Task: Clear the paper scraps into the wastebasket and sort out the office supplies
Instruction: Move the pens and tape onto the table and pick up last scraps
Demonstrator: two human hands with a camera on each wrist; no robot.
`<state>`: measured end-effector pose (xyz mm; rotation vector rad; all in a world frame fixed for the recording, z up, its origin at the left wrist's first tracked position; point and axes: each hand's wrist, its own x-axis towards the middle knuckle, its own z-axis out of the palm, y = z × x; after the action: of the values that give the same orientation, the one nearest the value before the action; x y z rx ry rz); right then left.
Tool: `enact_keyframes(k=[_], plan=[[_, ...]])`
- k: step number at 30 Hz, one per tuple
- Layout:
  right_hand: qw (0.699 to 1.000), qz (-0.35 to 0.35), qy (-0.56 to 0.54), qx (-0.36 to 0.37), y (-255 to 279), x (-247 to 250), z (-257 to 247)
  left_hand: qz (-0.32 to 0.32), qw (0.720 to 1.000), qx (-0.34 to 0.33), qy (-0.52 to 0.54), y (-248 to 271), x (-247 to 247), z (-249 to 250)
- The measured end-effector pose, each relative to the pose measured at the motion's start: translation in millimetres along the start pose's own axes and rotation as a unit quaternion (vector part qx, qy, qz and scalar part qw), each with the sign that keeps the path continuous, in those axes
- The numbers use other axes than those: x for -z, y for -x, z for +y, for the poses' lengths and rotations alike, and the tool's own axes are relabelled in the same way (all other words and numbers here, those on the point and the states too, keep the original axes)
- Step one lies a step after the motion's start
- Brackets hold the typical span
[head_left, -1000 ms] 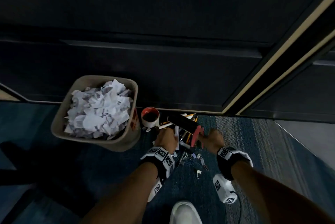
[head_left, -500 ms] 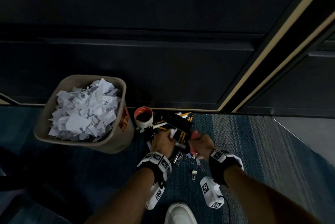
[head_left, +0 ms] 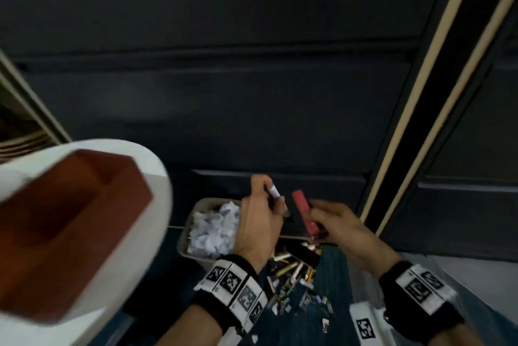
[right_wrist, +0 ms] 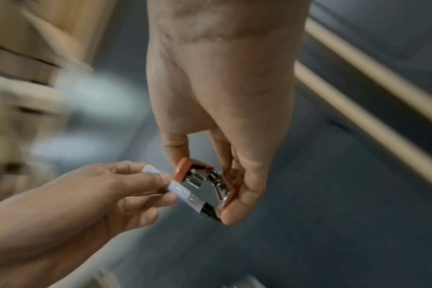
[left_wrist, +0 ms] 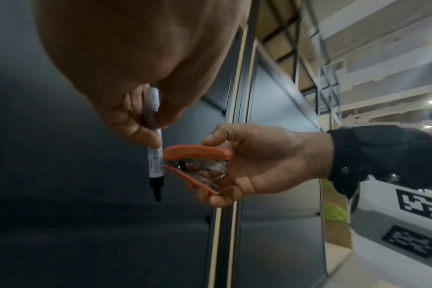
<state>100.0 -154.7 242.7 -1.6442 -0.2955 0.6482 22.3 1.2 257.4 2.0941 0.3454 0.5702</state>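
My left hand (head_left: 260, 216) pinches a white marker (left_wrist: 155, 144) with a black tip, held well above the floor. My right hand (head_left: 333, 223) grips an orange-red stapler (head_left: 302, 212) beside it, its mouth gaping; in the left wrist view the stapler (left_wrist: 197, 154) nearly touches the marker. In the right wrist view the marker (right_wrist: 185, 193) crosses just below the stapler (right_wrist: 185, 171). Beneath the hands, the beige wastebasket (head_left: 187, 236) holds white paper scraps (head_left: 215, 228). A heap of pens, pencils and clips (head_left: 291, 270) lies on the blue carpet to its right.
A blurred white object with a red-brown recess (head_left: 73, 222) fills the lower left of the head view, very close to the camera. Dark cabinet panels (head_left: 224, 93) rise behind the wastebasket. Small binder clips (head_left: 316, 303) are scattered on the carpet between my wrists.
Both hands have risen from the heap on the carpet, the left carrying the marker and the right the stapler. The view swung; the white and red-brown object came in at the left.
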Motion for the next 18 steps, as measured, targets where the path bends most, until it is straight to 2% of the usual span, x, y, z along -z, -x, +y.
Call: enact_keyframes(k=[2,5,9,13,15,18], plan=[[0.998,0.011,0.0,0.057,20.1,-19.8,-57.4,0.042,0.997,-0.065,0.01,9.1,59.3,47.2],[0.989,0.001,0.013,0.147,56.1,-58.0,-132.7,0.128,0.983,-0.127,-0.033,32.2,149.1,103.0],[0.968,-0.043,0.079,0.236,93.0,-125.6,-199.3,0.251,0.952,-0.165,-0.062,74.8,258.9,138.1],[0.927,-0.084,0.222,0.292,93.4,-198.4,-221.7,0.31,0.938,-0.131,-0.076,86.8,340.6,110.1],[0.906,-0.089,0.285,0.301,82.5,-229.7,-215.8,0.337,0.933,-0.088,-0.088,83.5,365.2,84.0],[0.875,-0.077,0.364,0.31,59.9,-269.5,-199.9,0.344,0.933,-0.038,-0.102,73.8,385.5,50.4]])
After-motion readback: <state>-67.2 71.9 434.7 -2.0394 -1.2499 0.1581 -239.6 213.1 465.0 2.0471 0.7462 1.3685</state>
